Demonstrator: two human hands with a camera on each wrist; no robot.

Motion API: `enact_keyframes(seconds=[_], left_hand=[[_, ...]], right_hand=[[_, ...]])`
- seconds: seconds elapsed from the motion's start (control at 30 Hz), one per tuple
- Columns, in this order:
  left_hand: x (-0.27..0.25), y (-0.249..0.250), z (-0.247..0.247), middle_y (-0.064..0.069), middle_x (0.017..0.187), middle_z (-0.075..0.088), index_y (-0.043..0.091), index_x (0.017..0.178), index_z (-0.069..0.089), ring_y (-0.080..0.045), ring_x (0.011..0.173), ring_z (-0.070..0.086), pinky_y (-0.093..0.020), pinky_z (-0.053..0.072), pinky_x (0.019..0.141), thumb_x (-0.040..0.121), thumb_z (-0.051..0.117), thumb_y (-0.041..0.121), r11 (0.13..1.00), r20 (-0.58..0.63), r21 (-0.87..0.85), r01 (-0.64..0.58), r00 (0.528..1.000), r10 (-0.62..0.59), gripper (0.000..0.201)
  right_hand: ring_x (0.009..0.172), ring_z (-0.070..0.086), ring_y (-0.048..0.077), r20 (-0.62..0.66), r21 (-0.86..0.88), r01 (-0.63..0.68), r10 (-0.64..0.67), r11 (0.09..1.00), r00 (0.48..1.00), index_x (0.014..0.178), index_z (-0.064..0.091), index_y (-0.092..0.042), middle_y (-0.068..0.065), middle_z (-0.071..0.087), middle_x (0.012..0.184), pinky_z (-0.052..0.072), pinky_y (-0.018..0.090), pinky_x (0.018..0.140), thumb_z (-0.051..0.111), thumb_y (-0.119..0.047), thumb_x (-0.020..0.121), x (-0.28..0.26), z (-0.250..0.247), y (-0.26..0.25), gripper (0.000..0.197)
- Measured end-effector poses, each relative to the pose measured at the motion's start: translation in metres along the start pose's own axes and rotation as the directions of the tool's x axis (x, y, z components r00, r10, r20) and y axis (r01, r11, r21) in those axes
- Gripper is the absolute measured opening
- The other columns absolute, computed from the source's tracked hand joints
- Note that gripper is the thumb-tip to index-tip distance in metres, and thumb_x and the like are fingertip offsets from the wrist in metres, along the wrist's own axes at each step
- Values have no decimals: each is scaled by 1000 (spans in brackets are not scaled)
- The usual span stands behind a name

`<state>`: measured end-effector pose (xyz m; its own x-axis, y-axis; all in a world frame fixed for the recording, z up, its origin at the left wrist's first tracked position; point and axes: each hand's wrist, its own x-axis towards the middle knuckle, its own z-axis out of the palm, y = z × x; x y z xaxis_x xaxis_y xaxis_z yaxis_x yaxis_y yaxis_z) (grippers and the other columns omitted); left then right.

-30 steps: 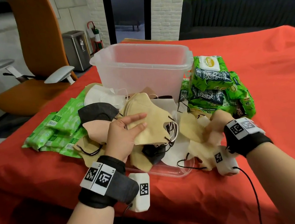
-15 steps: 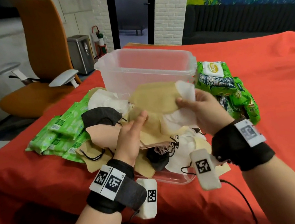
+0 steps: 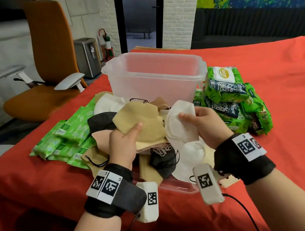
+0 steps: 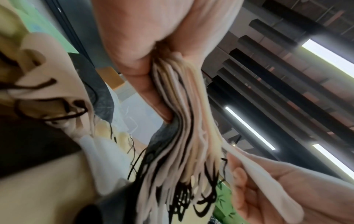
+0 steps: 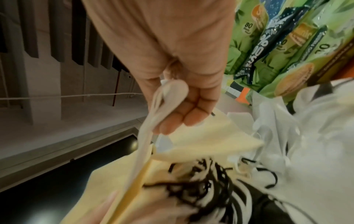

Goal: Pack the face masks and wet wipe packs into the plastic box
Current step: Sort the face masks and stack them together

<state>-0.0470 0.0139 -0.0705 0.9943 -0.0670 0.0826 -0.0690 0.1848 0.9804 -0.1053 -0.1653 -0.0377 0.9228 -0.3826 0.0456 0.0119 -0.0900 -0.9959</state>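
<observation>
Left forearm bare, black fabric wristband (image 3: 114, 196) bearing white square-code tags | white coded camera pod (image 3: 149, 201) hung beneath it | right wristband (image 3: 245, 158) black, same tags | white pod (image 3: 207, 183) below, thin black cable (image 3: 245, 212) trailing.

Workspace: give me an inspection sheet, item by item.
Surface: table under a red cloth.
Job's things: clear plastic box upright, apparently empty; loose face masks piled before it; slim green wipe packs left, bulkier wipe packs right.
Clutter: nothing seen.
Grippers: left hand grips a stack of tan masks; right hand pinches a white mask.
Cables: black cable from the right wrist.
Surroundings: orange chair, steel bin, mural wall.
</observation>
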Motion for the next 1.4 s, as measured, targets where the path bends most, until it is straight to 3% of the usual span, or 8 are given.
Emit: enact_keyframes(seconds=[0.33,0.53,0.7,0.83,0.93,1.03,1.23,1.4], left_hand=[[-2,8,-10,-8,93,73,8,96,69,-21,90,69,-40,54,86,57,82,3,979,390,193,-60,921,-21,41],[-10,16,-5,-10,86,65,3,90,62,-20,83,60,-32,47,80,66,66,29,992,503,40,122,855,-125,35],[-15,15,-2,1,92,74,19,94,69,-12,91,68,-26,51,81,88,59,19,997,510,57,51,857,-73,12],[-15,11,-1,-11,99,72,20,88,73,-27,98,66,-44,49,94,89,60,31,991,489,132,-29,871,-40,18],[-16,11,-3,-19,97,67,-5,94,66,-31,93,64,-56,44,96,76,63,54,982,477,186,-40,877,-54,62],[-15,10,-4,-5,100,72,17,94,70,-24,100,66,-49,45,99,88,63,22,979,449,184,-85,894,-7,11],[-15,12,-7,10,140,45,53,125,34,-7,110,58,-27,44,100,82,65,-3,960,372,59,-273,898,233,77],[-11,8,-13,27,124,55,48,117,52,-4,121,50,-21,37,103,82,67,1,932,388,71,-354,871,301,60]], right_hand=[[74,63,13,265,-112,163,-128,980,956,90,69,-8,6,70,85,51,26,68,70,-18,79,-6,4,-29,16],[73,61,25,354,-309,126,-9,943,935,101,64,6,27,67,93,51,47,70,69,-18,82,-10,17,-19,30],[69,56,24,323,-338,169,-54,926,945,94,60,12,33,63,87,46,40,62,69,-28,83,-11,24,-20,42],[55,34,17,224,-369,143,-61,918,973,72,53,4,12,36,65,25,19,46,59,-30,89,-10,28,-20,39],[55,33,14,162,-416,92,-26,905,986,61,44,-2,6,35,60,23,22,47,59,-17,86,-6,26,-18,33],[52,32,11,178,-361,38,29,932,984,56,39,-14,0,35,56,26,21,48,55,-3,81,-4,25,-17,32],[47,34,9,198,-210,-4,46,978,979,57,34,-14,0,32,55,31,17,46,52,8,81,-3,21,-11,37],[47,45,12,142,-92,-10,23,996,990,60,43,-11,0,48,52,38,22,50,61,2,82,-1,7,-11,31]])
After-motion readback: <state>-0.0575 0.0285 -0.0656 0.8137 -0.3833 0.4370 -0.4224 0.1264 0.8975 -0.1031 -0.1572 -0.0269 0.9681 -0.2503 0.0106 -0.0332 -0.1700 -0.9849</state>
